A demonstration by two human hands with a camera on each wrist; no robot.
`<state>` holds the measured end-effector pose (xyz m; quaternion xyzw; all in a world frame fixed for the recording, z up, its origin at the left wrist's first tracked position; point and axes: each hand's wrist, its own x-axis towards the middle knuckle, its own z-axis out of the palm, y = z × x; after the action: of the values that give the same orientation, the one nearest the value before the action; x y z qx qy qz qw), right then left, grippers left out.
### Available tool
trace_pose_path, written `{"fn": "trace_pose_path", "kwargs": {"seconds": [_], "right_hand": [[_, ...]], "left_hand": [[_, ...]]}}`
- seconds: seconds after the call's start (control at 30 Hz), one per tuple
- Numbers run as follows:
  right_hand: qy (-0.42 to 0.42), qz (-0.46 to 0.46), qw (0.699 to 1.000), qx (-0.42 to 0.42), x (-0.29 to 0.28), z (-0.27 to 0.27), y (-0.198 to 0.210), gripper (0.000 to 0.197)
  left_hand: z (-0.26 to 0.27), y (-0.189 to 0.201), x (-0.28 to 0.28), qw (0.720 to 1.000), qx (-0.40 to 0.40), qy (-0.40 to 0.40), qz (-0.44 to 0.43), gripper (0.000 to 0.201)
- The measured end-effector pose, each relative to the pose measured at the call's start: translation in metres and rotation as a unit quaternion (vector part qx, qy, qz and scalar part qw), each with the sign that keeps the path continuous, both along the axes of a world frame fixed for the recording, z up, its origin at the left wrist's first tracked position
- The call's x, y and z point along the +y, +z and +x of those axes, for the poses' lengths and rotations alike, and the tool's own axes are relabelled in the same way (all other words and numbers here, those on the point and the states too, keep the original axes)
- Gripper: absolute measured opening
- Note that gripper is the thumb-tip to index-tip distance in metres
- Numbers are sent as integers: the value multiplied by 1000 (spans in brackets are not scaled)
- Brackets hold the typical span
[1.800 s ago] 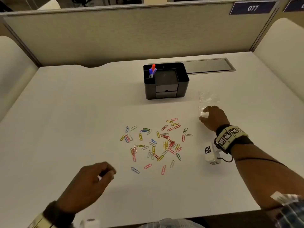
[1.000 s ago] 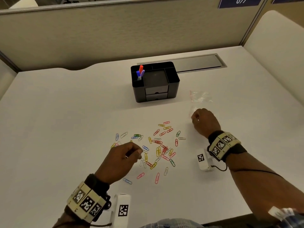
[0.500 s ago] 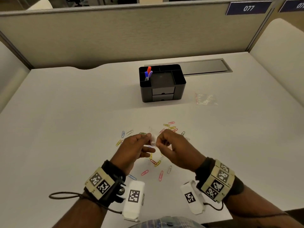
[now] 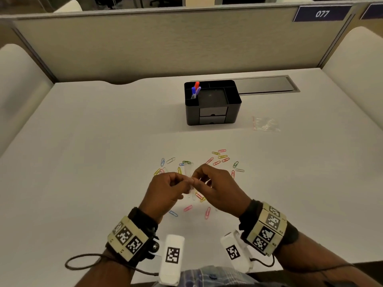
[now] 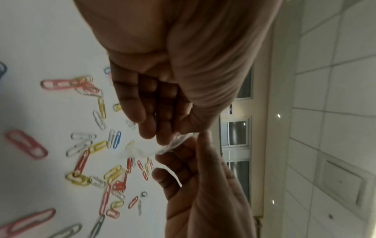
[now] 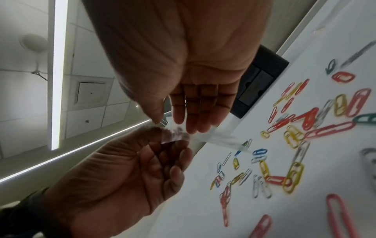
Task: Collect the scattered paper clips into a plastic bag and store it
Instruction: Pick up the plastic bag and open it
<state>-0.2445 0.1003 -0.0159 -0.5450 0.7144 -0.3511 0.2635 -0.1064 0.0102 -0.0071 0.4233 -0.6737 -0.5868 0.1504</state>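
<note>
Several coloured paper clips lie scattered on the white desk. Just above them my two hands meet. Between them is a small clear plastic bag, thin and nearly see-through. My left hand pinches one side of its top edge and my right hand pinches the other. In the left wrist view the bag is crumpled between the left fingertips and the right hand's thumb. In the right wrist view the bag hangs towards the clips.
A black desk organizer with pens and two small drawers stands behind the clips. A second clear bag with a red strip lies to its right. A grey cable hatch sits at the back, and partition walls enclose the desk.
My right hand carried a clear bag from beside the organizer to the middle. My left hand rose from the clips to meet it, and both now pinch the bag.
</note>
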Motion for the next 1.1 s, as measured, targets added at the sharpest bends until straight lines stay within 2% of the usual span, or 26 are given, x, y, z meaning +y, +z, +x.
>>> {"fn": "trace_pose_path", "kwargs": {"seconds": [0.17,0.4,0.53,0.67,0.8,0.9,1.0,1.1], "right_hand": [[-30,15,999,-12,-4,8,1,16],[-53,20,998,2,-5,12,4,10],[-88,40,995,35,-5,15,4,6],[-103,31,994,33,-7,22,6,15],[-84,-7,990,112,-6,30,5,11],[-79,-53,983,159,-4,31,9,21],[-80,-45,986,136,-4,30,10,28],[-60,-15,996,71,-5,28,11,29]], "left_hand": [[2,-2,7,990,-47,-24,-132,12],[3,-2,9,977,-86,-13,-197,17],[7,1,10,956,-135,7,-261,23],[8,3,14,952,-141,11,-272,21],[5,6,16,960,-114,41,-254,15],[3,9,16,958,-97,54,-265,15],[3,9,18,957,-78,56,-274,14],[2,10,20,956,-58,41,-285,14]]}}
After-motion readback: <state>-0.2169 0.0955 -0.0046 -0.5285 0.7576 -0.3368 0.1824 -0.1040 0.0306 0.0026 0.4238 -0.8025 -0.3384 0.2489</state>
